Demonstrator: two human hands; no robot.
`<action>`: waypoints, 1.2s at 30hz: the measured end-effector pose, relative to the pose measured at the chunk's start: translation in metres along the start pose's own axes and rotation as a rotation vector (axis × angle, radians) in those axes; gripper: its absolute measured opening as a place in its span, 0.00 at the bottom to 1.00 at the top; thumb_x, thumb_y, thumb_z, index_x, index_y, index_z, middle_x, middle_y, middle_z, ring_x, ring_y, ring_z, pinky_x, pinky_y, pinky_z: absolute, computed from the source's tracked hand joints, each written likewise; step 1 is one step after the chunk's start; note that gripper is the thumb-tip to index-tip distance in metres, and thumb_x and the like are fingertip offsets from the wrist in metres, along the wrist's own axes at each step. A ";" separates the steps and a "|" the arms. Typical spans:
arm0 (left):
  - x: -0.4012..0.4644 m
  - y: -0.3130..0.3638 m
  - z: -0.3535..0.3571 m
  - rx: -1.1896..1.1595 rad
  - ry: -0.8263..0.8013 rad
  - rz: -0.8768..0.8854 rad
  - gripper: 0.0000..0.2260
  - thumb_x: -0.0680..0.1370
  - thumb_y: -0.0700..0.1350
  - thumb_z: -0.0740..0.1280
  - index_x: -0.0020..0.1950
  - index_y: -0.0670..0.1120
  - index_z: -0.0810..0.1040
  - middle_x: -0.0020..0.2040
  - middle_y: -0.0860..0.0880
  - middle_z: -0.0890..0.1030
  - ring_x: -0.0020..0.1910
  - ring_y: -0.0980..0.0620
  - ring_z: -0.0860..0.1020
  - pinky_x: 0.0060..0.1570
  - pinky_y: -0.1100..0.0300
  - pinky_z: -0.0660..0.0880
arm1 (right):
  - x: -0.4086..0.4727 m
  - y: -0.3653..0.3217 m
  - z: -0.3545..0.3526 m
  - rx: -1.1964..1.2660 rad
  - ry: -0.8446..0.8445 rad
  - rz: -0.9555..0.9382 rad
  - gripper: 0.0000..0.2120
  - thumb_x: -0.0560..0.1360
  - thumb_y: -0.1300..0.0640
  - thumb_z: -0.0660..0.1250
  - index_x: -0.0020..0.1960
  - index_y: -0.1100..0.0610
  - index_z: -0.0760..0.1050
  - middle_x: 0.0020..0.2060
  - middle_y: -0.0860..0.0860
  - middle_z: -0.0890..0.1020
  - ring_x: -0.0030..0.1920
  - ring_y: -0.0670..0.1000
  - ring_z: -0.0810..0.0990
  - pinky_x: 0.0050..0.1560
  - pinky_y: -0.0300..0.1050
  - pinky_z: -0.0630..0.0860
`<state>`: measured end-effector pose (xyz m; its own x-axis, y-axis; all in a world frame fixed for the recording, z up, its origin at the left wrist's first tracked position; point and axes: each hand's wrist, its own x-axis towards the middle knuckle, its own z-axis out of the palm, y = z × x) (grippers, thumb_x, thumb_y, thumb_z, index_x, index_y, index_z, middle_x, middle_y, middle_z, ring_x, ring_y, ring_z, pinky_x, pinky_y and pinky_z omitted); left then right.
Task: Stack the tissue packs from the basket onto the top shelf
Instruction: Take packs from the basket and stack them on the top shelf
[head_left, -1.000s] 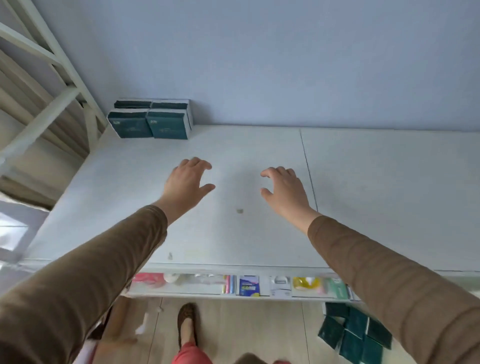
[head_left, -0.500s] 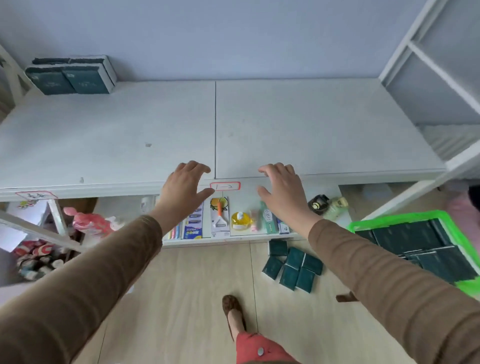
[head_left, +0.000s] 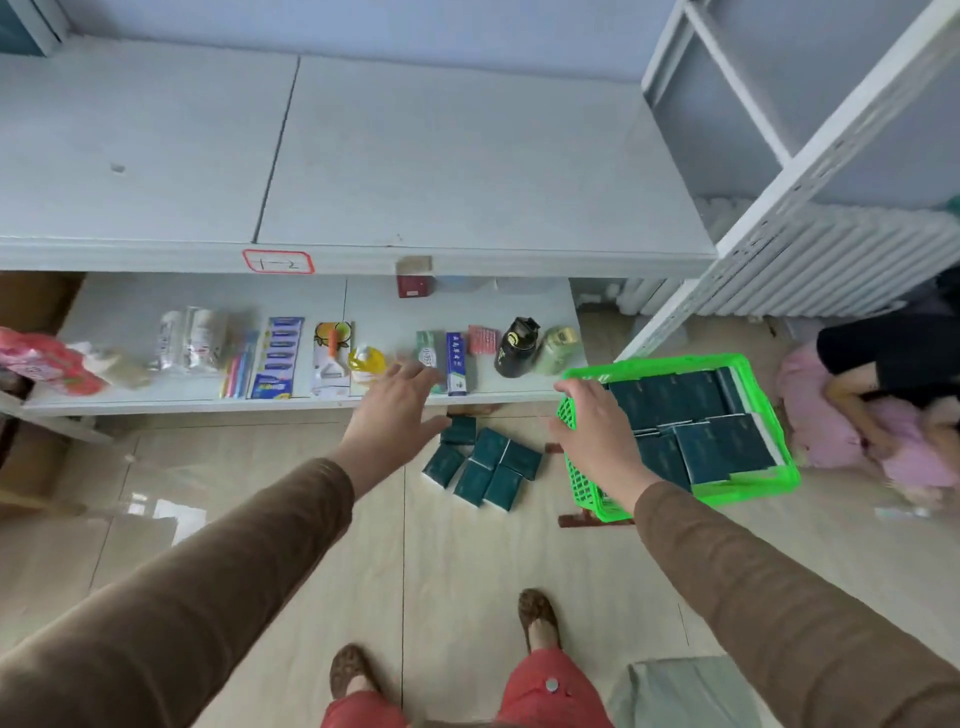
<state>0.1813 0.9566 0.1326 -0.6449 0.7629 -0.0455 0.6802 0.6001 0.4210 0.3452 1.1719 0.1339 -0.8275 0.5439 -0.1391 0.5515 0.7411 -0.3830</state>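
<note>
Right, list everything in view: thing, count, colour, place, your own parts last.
basket: one, bright green, on a low stand on the floor, right
tissue packs in basket: several, dark teal, exact count unclear
loose tissue packs: about six, dark teal, on the floor left of the basket
top shelf: one, white, tagged with a red-edged label
lower shelf: one, white, holding small goods
toothpaste box: one, blue, lower shelf
black bottle: one, lower shelf, right end
yellow bottle: one, lower shelf
other person: one, crouched at far right
left hand: open, over the floor
right hand: open, at the basket's near corner
</note>
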 end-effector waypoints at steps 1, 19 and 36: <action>0.003 0.019 0.015 -0.004 -0.017 0.000 0.24 0.75 0.53 0.72 0.68 0.50 0.72 0.63 0.51 0.74 0.63 0.48 0.71 0.62 0.52 0.71 | -0.001 0.023 -0.002 0.011 -0.016 0.023 0.20 0.77 0.54 0.68 0.68 0.54 0.71 0.62 0.53 0.75 0.63 0.56 0.73 0.62 0.54 0.71; 0.119 0.224 0.283 0.086 -0.400 -0.093 0.42 0.69 0.52 0.77 0.77 0.48 0.59 0.73 0.48 0.66 0.70 0.45 0.65 0.67 0.51 0.67 | 0.012 0.328 0.064 0.301 -0.313 0.659 0.29 0.73 0.54 0.74 0.65 0.69 0.67 0.62 0.64 0.75 0.63 0.62 0.74 0.59 0.50 0.71; 0.191 0.205 0.374 0.322 -0.595 0.018 0.50 0.58 0.60 0.81 0.73 0.49 0.60 0.58 0.45 0.75 0.57 0.42 0.76 0.59 0.49 0.69 | 0.042 0.335 0.124 0.192 -0.324 0.728 0.39 0.70 0.51 0.76 0.72 0.58 0.58 0.62 0.61 0.76 0.62 0.64 0.75 0.61 0.53 0.74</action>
<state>0.3285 1.3153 -0.1285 -0.3935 0.7208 -0.5706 0.8182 0.5576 0.1400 0.4826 1.3943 -0.1136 -0.2744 0.7004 -0.6589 0.9591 0.1498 -0.2402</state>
